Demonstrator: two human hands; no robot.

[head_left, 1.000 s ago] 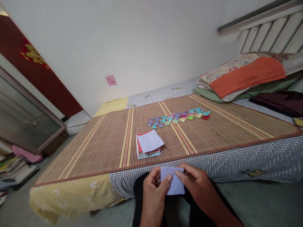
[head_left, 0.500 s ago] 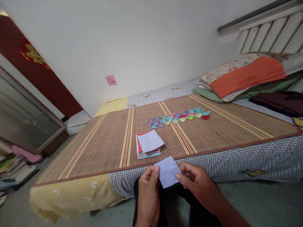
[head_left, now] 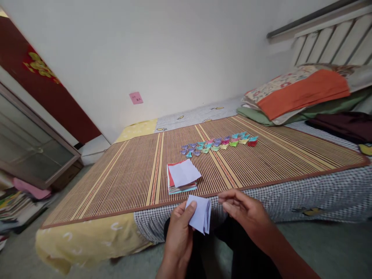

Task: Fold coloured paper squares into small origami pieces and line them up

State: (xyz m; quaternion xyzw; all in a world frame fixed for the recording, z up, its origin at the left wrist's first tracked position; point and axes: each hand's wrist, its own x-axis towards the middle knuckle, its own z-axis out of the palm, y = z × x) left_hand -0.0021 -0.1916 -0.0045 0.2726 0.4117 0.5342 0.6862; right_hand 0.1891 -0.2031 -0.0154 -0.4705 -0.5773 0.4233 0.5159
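A folded sheet of pale lavender paper [head_left: 199, 214] is pinched between the thumb and fingers of my left hand [head_left: 180, 228], just off the front edge of the bed. Its layers stand slightly apart on the right side. To the right, my right hand [head_left: 245, 211] is off the paper, thumb and fingers apart with nothing visible between them. Beyond my hands, a stack of square paper [head_left: 184, 173] lies on the mat, a pale sheet on top and a red one showing under it. Farther back stand rows of small folded paper pieces [head_left: 216, 145] in several colours.
A striped woven mat [head_left: 116, 182] covers most of the bed. Folded bedding with an orange band [head_left: 305, 95] and dark cloth [head_left: 343, 126] are piled at the right. Books [head_left: 17, 209] lie on the far left, by a glass-fronted cabinet [head_left: 31, 135].
The pale paper, more open and held by both hands before, is now folded over and narrower. My right hand has let go and moved slightly right; the left keeps hold.
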